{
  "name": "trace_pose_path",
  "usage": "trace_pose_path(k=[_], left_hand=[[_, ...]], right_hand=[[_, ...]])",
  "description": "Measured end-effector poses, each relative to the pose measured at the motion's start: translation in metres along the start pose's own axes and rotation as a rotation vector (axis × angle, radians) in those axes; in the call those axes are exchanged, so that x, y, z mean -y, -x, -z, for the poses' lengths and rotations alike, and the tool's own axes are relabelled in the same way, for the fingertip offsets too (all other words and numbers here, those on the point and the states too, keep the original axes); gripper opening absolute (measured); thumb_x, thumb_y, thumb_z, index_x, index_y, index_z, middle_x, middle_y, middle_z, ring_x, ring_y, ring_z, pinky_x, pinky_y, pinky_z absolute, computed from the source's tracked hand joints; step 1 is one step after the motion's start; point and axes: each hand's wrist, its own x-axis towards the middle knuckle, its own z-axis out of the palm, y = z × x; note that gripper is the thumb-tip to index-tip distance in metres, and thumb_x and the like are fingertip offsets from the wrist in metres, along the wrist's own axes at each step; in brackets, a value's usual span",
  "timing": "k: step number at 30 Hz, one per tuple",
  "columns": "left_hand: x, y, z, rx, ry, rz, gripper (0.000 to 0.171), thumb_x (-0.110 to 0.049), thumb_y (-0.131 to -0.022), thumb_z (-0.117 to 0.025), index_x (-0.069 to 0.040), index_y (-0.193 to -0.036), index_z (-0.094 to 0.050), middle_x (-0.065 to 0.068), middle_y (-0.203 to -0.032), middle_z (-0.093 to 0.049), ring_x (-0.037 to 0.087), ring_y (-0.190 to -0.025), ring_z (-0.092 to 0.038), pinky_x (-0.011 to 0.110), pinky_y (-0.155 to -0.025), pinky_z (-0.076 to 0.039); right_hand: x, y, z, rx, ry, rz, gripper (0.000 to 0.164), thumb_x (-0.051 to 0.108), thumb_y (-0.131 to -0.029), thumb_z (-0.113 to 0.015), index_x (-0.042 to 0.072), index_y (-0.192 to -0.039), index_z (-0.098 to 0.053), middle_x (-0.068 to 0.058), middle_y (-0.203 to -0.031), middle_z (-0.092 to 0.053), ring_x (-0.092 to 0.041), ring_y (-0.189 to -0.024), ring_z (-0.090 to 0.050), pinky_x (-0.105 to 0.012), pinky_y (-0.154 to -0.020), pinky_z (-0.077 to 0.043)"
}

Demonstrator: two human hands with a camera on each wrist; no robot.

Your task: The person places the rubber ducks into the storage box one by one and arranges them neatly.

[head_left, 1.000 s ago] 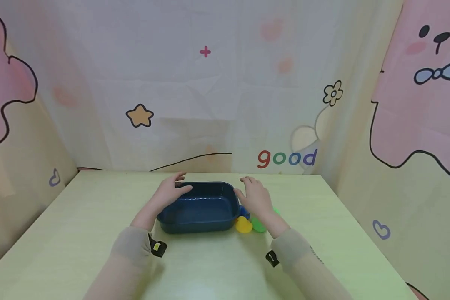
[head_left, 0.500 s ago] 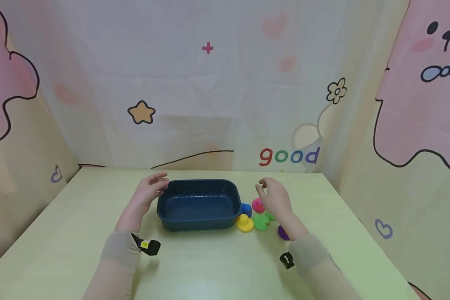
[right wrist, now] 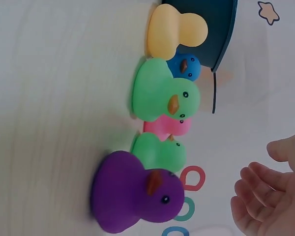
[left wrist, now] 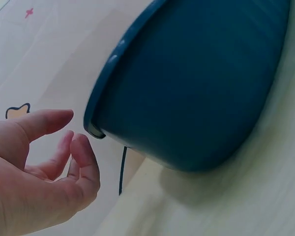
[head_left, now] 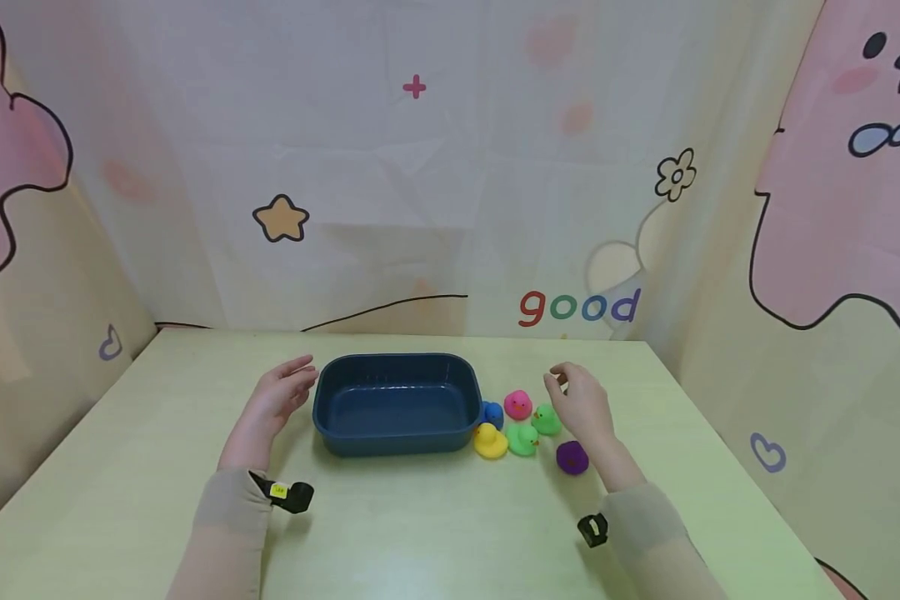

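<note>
A dark blue rectangular basin (head_left: 397,446) stands on the table, its inside bare. Just off its left end is my left hand (head_left: 276,398), fingers relaxed and holding nothing; the left wrist view shows a gap between the fingertips and the rim. To the right of the basin sit several rubber ducks: a yellow duck (head_left: 490,442), a blue duck (head_left: 492,415), a pink duck (head_left: 518,405), two green ducks (head_left: 523,440) and a purple duck (head_left: 572,457). My right hand (head_left: 583,404) hovers above and right of the ducks, loosely curled around nothing.
The pale wooden table (head_left: 420,525) runs back to a printed curtain (head_left: 390,167) that also closes off both sides. A small black wrist camera (head_left: 292,497) is strapped at the left sleeve, and another black device (head_left: 593,529) at the right one.
Both hands have moved outward, the left from over the basin's rim to beyond its left end, the right away to the right, uncovering the ducks. Basin and ducks stay put.
</note>
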Motion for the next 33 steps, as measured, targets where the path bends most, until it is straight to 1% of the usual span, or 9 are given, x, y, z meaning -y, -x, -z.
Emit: trace_pose_path(k=[5,9,13,17,19,22,25,29,33], left_hand=[[0.01,-0.002,0.004,0.032,0.002,0.039,0.062,-0.01,-0.099,-0.054,0.0,-0.153,-0.025,-0.015,-0.099,-0.056,-0.002,-0.085,-0.053,0.013,-0.077,-0.046],[0.016,-0.005,0.007,0.073,0.024,0.05,0.063,-0.01,-0.099,-0.055,0.001,-0.153,-0.023,-0.016,-0.094,-0.058,-0.003,-0.083,-0.056,0.013,-0.075,-0.047],[0.02,-0.006,0.011,0.124,0.039,0.053,0.063,-0.009,-0.099,-0.054,0.004,-0.152,-0.023,-0.016,-0.091,-0.06,-0.002,-0.082,-0.057,0.013,-0.075,-0.048],[0.023,-0.006,0.014,0.168,0.025,0.067,0.063,-0.01,-0.099,-0.056,0.004,-0.152,-0.024,-0.012,-0.101,-0.06,-0.002,-0.086,-0.058,0.015,-0.078,-0.05],[0.023,-0.006,0.016,0.19,-0.001,0.072,0.065,-0.01,-0.099,-0.056,0.004,-0.152,-0.023,-0.009,-0.11,-0.059,-0.003,-0.089,-0.059,0.015,-0.08,-0.051],[0.025,-0.005,0.018,0.219,-0.044,0.072,0.066,-0.01,-0.098,-0.056,0.002,-0.153,-0.021,-0.007,-0.117,-0.057,-0.004,-0.088,-0.059,0.014,-0.081,-0.05],[0.026,-0.006,0.019,0.227,-0.047,0.071,0.067,-0.008,-0.098,-0.056,0.001,-0.154,-0.02,-0.01,-0.111,-0.06,-0.004,-0.082,-0.058,0.014,-0.077,-0.049],[0.028,-0.006,0.02,0.235,-0.004,0.072,0.067,-0.007,-0.098,-0.056,0.0,-0.154,-0.02,-0.014,-0.099,-0.063,-0.004,-0.075,-0.058,0.013,-0.073,-0.049],[0.031,-0.007,0.023,0.235,0.03,0.079,0.068,-0.007,-0.098,-0.056,-0.001,-0.155,-0.019,-0.015,-0.097,-0.064,-0.003,-0.075,-0.059,0.014,-0.074,-0.05]], right_hand=[[-0.009,0.003,0.001,0.014,-0.008,-0.035,0.035,0.025,-0.1,-0.052,-0.003,-0.12,-0.06,-0.02,-0.106,-0.065,-0.031,-0.088,-0.06,-0.043,-0.077,-0.052],[-0.015,0.006,0.003,0.02,-0.018,-0.06,0.036,0.024,-0.101,-0.05,-0.004,-0.121,-0.06,-0.021,-0.108,-0.065,-0.032,-0.09,-0.061,-0.044,-0.078,-0.051],[-0.018,0.008,0.003,0.014,-0.043,-0.077,0.036,0.024,-0.1,-0.051,-0.004,-0.121,-0.06,-0.021,-0.109,-0.065,-0.032,-0.091,-0.062,-0.042,-0.076,-0.051],[-0.022,0.01,0.002,0.005,-0.066,-0.09,0.036,0.024,-0.101,-0.05,-0.004,-0.122,-0.06,-0.021,-0.109,-0.065,-0.032,-0.092,-0.061,-0.039,-0.075,-0.051],[-0.024,0.011,0.001,0.001,-0.074,-0.1,0.036,0.024,-0.101,-0.05,-0.003,-0.122,-0.06,-0.021,-0.109,-0.065,-0.032,-0.093,-0.062,-0.039,-0.075,-0.051],[-0.025,0.013,0.001,-0.008,-0.093,-0.115,0.036,0.024,-0.101,-0.049,-0.003,-0.122,-0.06,-0.022,-0.11,-0.065,-0.033,-0.094,-0.062,-0.041,-0.077,-0.051],[-0.026,0.015,0.0,-0.014,-0.109,-0.125,0.036,0.024,-0.101,-0.049,-0.003,-0.123,-0.06,-0.022,-0.111,-0.065,-0.034,-0.096,-0.062,-0.044,-0.08,-0.052],[-0.026,0.016,0.0,-0.022,-0.125,-0.136,0.037,0.024,-0.102,-0.048,-0.004,-0.123,-0.059,-0.023,-0.114,-0.065,-0.035,-0.098,-0.062,-0.046,-0.083,-0.051],[-0.027,0.017,-0.001,-0.024,-0.141,-0.143,0.037,0.024,-0.102,-0.048,-0.004,-0.124,-0.059,-0.023,-0.115,-0.064,-0.035,-0.1,-0.061,-0.046,-0.084,-0.051]])
